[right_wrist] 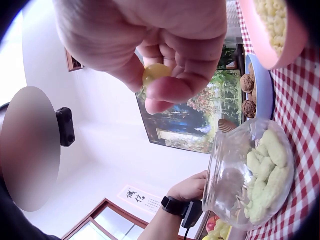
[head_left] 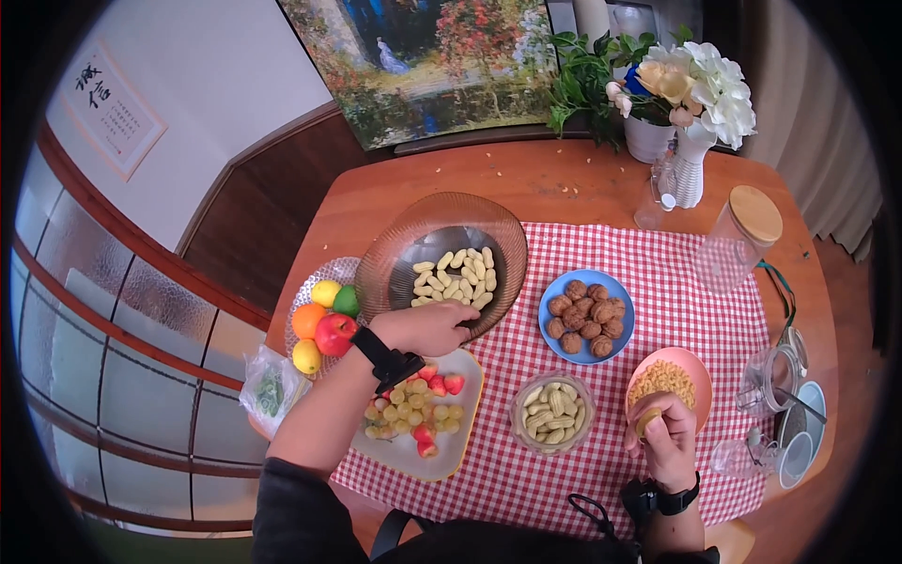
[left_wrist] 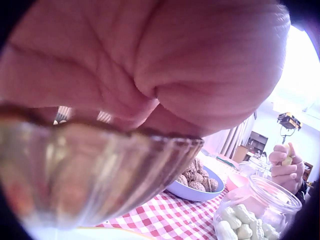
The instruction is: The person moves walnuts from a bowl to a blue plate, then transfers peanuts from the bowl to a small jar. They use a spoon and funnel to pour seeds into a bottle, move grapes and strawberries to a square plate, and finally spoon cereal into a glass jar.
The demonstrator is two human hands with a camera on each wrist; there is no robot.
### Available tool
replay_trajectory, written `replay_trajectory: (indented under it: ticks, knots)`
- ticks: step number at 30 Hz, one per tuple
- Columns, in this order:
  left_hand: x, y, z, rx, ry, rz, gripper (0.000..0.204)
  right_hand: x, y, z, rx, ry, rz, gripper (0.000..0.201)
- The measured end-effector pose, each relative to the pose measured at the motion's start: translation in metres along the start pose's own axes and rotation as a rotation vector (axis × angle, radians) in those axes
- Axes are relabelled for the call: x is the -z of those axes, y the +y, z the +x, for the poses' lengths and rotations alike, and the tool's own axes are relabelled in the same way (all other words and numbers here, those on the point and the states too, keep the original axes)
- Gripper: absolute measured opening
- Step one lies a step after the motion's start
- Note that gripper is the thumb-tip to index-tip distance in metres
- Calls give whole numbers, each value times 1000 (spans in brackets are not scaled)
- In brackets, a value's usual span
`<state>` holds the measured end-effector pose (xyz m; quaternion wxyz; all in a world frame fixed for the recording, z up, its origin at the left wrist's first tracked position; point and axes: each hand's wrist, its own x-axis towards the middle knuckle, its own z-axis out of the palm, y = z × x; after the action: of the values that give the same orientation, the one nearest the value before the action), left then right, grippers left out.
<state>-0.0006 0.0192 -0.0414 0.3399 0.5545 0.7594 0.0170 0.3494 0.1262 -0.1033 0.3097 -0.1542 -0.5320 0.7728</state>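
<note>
My left hand (head_left: 427, 329) reaches over the near rim of a brown ribbed glass bowl (head_left: 376, 258), beside the peanuts (head_left: 443, 279) inside. Its fingertips are hidden, and whether they hold anything cannot be seen. In the left wrist view the palm (left_wrist: 150, 60) covers much of the bowl's rim (left_wrist: 100, 130). Above the pink bowl (head_left: 703, 368) of small yellow pieces, my right hand (head_left: 669, 446) pinches a yellow-green grape (right_wrist: 156, 73) between thumb and fingers.
A glass jar of peanuts (head_left: 552, 415) stands between a blue plate of walnuts (head_left: 587, 318) and the front edge. Grapes and red fruit lie on a pale tray (head_left: 390, 455). Left is a fruit dish (head_left: 299, 282); right, a lidded jar (head_left: 731, 246) and several glass vessels.
</note>
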Motion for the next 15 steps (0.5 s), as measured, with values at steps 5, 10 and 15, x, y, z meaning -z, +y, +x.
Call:
replay_trajectory:
  ticks: [5, 10, 15]
  knots:
    - [3, 5, 4, 119, -43, 113, 47, 3, -1, 1, -53, -2, 35, 25]
    - [1, 2, 9, 200, -100, 108, 47, 6, 0, 1, -37, 0, 47, 27]
    - [-6, -15, 15, 63, -80, 78, 49, 5, -1, 0, -38, -3, 29, 28]
